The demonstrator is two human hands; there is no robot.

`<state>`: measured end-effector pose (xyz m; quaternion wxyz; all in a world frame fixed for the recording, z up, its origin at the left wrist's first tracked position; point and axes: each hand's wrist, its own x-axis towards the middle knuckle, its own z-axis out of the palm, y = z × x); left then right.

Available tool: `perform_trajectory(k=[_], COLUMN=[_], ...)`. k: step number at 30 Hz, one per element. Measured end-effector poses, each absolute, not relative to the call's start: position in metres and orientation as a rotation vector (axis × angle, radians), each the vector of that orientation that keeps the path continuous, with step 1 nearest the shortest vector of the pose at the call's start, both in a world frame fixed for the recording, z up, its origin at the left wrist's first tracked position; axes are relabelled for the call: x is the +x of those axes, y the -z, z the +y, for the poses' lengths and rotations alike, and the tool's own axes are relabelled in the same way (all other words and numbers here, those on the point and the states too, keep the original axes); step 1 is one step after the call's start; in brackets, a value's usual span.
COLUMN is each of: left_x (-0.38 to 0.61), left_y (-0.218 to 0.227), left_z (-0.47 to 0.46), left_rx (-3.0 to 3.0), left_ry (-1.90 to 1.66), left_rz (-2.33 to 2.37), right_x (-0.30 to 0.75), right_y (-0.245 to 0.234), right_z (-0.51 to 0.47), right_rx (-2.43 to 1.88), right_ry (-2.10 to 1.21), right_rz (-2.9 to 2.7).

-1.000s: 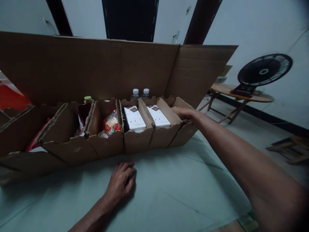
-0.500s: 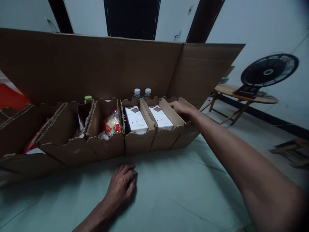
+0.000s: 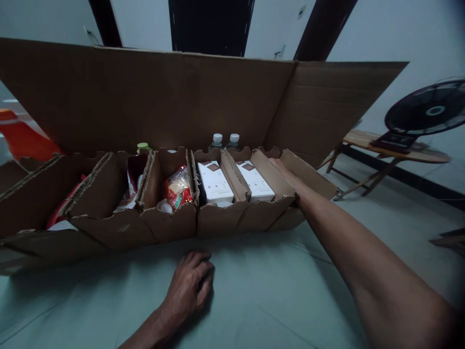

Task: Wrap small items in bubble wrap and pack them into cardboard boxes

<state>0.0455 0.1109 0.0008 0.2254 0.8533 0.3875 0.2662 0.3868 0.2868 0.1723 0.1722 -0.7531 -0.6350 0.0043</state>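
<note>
My left hand (image 3: 192, 281) rests on the pale green tabletop (image 3: 254, 281), its fingers curled in and nothing visible in them. It lies in front of a long cardboard box (image 3: 218, 220) split into compartments. Deep in the rightmost compartment is my right hand (image 3: 285, 169). Its fingers are down out of sight, so what they touch is hidden. White boxes (image 3: 215, 183) stand in the two compartments left of it. A clear and red snack packet (image 3: 178, 186) sits in the one beside those. Farther left, red packaging (image 3: 67, 201) shows low in a compartment.
A tall cardboard flap (image 3: 163, 97) rises behind the compartments. Bottles with white caps (image 3: 217, 140) and a green cap (image 3: 143, 147) poke up at the back. An orange object (image 3: 25, 135) is at left. On the right, a black fan (image 3: 432, 111) stands on a wooden table (image 3: 363, 140).
My right hand has sunk deeper into the rightmost compartment, and that compartment's right wall now leans outward. The view has shifted slightly left. My left hand stays curled on the tabletop.
</note>
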Motion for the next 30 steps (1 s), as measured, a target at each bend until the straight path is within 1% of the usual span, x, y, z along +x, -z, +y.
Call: perform_trajectory(k=[4, 7, 10, 12, 16, 18, 20, 22, 23, 25, 27, 30], left_x=[0.046, 0.045, 0.043, 0.042, 0.044, 0.044, 0.037, 0.023, 0.012, -0.012, -0.036, -0.061], left_y=[0.000, 0.004, 0.001, -0.010, -0.048, -0.065, -0.074, -0.075, -0.073, -0.065, -0.054, -0.035], left_z=[0.110, 0.112, 0.114, 0.111, 0.084, 0.063, 0.046, 0.037, 0.036, 0.042, 0.053, 0.069], left_rx=[2.356, 2.336, 2.247, 2.142, 1.889, 1.794, 1.704, 1.598, 1.541, 1.492, 1.567, 1.763], left_ry=[-0.762, -0.855, -1.037, -1.119, -1.078, -1.035, -0.977, -0.890, -0.846, -0.755, -0.709, -0.846], left_rz=[1.055, 1.054, 1.071, 1.037, 0.803, 0.694, 0.680, 0.769, 0.831, 0.946, 1.080, 1.331], right_x=[0.391, 0.391, 0.375, 0.353, 0.296, 0.270, 0.248, 0.233, 0.229, 0.228, 0.236, 0.261], right_y=[-0.219, -0.253, -0.263, -0.253, -0.206, -0.176, -0.150, -0.138, -0.138, -0.150, -0.174, -0.213], right_z=[0.265, 0.211, 0.136, 0.087, 0.021, 0.007, 0.000, -0.003, -0.003, 0.001, 0.016, 0.063], right_rx=[-2.099, -1.967, -1.688, -1.543, -1.595, -1.617, -1.612, -1.578, -1.561, -1.550, -1.567, -1.756], right_ry=[0.190, 0.374, 0.346, 0.196, -0.152, -0.349, -0.634, -0.905, -0.958, -0.857, -0.586, -0.177], right_rz=[-1.526, -1.345, -1.232, -1.260, -1.504, -1.573, -1.609, -1.695, -1.759, -1.889, -1.931, -1.916])
